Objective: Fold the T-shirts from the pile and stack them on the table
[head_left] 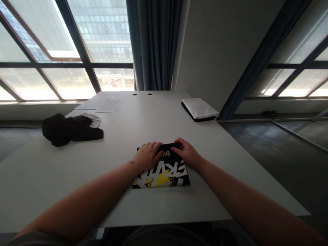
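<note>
A folded black cloth [166,172] with white lettering and a yellow patch lies flat near the front of the white table. My left hand [148,155] rests on its upper left part, palm down with the fingers spread over the fabric. At the upper right corner my right hand [188,152] grips the cloth's edge, the thumb on top and the fingers curled at the far side. The lettering appears upside down from here, and my left hand covers some of it.
On the white table [143,119], a crumpled black garment [73,130] lies at the left and papers [110,105] lie at the far left. A folded white cloth [200,108] rests on something black by the right edge. Windows and curtains stand beyond.
</note>
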The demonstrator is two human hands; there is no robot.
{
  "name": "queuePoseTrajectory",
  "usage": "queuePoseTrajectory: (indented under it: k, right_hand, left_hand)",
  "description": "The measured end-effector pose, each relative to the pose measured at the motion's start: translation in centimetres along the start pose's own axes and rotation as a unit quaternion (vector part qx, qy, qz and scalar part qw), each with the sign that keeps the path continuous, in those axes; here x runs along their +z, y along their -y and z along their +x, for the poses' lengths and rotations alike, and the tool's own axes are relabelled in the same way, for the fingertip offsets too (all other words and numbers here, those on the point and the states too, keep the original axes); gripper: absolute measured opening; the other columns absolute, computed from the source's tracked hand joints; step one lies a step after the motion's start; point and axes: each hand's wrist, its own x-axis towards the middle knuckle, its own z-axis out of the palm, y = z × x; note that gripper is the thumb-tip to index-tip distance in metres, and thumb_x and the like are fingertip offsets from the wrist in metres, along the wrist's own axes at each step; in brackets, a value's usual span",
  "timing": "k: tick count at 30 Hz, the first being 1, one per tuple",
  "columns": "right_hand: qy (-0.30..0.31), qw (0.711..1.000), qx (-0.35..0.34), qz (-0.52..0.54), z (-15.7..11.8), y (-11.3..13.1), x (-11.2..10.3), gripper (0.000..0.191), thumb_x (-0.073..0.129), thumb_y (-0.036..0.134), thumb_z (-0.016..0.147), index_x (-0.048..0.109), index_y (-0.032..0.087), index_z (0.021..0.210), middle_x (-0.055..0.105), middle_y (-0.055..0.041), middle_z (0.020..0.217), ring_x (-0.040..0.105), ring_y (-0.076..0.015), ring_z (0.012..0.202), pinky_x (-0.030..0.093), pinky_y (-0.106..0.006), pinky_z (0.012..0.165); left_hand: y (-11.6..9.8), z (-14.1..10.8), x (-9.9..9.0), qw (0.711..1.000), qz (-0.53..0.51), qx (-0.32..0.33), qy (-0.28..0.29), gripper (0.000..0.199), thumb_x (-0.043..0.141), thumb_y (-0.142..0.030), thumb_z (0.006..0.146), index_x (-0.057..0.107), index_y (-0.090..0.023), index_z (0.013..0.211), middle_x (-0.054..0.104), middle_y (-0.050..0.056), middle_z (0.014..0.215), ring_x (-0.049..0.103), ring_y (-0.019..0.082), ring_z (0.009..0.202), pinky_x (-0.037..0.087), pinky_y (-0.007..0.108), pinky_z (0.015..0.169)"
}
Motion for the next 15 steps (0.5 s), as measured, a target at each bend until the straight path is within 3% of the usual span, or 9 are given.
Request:
queuePoseTrajectory:
  k: [4,6,9,13,15]
  right_hand:
    - [0.018,0.983,0.058,0.175,-0.2,0.3,0.0,0.048,0.078,0.052,0.081,0.054,0.02,0.107,0.066,-0.0009,0.094,0.063,-0.0144,0.081,0.054,-0.026,0.072]
    - [0.041,0.967,0.104,0.229,-0.5,0.6,-0.1,0.058,0.079,0.05,0.081,0.051,0.025,0.126,0.067,-0.0008,0.099,0.066,-0.0152,0.079,0.056,-0.027,0.068]
    - [0.128,0.949,0.162,0.239,-1.2,1.1,-0.4,0.085,0.079,0.044,0.085,0.029,0.039,0.155,0.069,-0.0031,0.112,0.072,-0.0198,0.085,0.059,-0.03,0.067]
    - [0.172,0.95,0.128,0.228,-1.6,1.6,-0.4,0.112,0.08,0.039,0.087,0.0,0.047,0.165,0.065,-0.0057,0.135,0.073,-0.0233,0.103,0.062,-0.045,0.09]
    - [0.193,0.952,0.112,0.211,-1.6,1.6,-0.3,0.108,0.08,0.041,0.087,0.008,0.042,0.167,0.062,-0.0073,0.141,0.071,-0.0246,0.113,0.06,-0.047,0.099]
  left_hand:
    - [1.4,0.2,-0.4,1.0,-0.003,-0.01,0.01,0.039,0.03,-0.046,0.108,0.06,-0.025,0.122,0.073,0.007,0.116,0.069,0.025,0.107,0.052,0.039,0.097]
    - [1.8,0.1,-0.4,0.999,0.013,-0.038,0.012,0.039,0.028,-0.047,0.108,0.06,-0.026,0.117,0.074,0.006,0.109,0.071,0.025,0.101,0.052,0.037,0.091]
    - [2.0,-0.2,-0.5,0.997,0.023,-0.075,0.004,0.038,0.028,-0.046,0.108,0.059,-0.027,0.114,0.075,0.005,0.107,0.071,0.024,0.099,0.051,0.034,0.086]
    - [1.8,-0.4,-0.6,0.994,0.027,-0.104,-0.003,0.039,0.026,-0.047,0.108,0.06,-0.027,0.108,0.076,0.005,0.107,0.072,0.024,0.099,0.05,0.034,0.083]
    - [1.7,-0.4,-0.8,0.992,0.03,-0.126,-0.006,0.042,0.024,-0.048,0.108,0.06,-0.027,0.104,0.076,0.005,0.104,0.072,0.025,0.099,0.05,0.035,0.082]
